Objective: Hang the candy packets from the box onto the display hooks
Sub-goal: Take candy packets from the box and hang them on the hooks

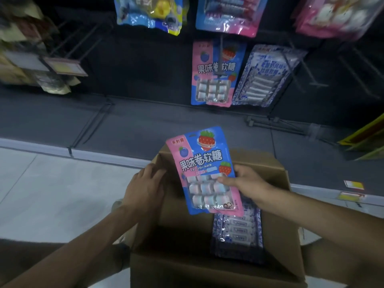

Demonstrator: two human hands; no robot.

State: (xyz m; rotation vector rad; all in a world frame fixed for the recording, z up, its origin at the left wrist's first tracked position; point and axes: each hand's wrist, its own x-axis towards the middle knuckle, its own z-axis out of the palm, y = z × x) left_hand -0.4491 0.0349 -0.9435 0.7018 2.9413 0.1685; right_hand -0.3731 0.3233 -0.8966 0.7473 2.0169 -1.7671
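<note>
My right hand holds a pink-and-blue candy packet by its right edge, upright above the open cardboard box. My left hand rests on the box's left flap, fingers curled over its edge. Inside the box lie blue-and-white patterned packets. On the dark display wall ahead, a matching pink-and-blue packet hangs on a hook, with a blue-and-white packet hanging to its right.
More packets hang in the upper row: a blue-yellow one, a blue-pink one and a pink one. Bare wire hooks jut out at left with a price tag. Pale floor tiles lie at left.
</note>
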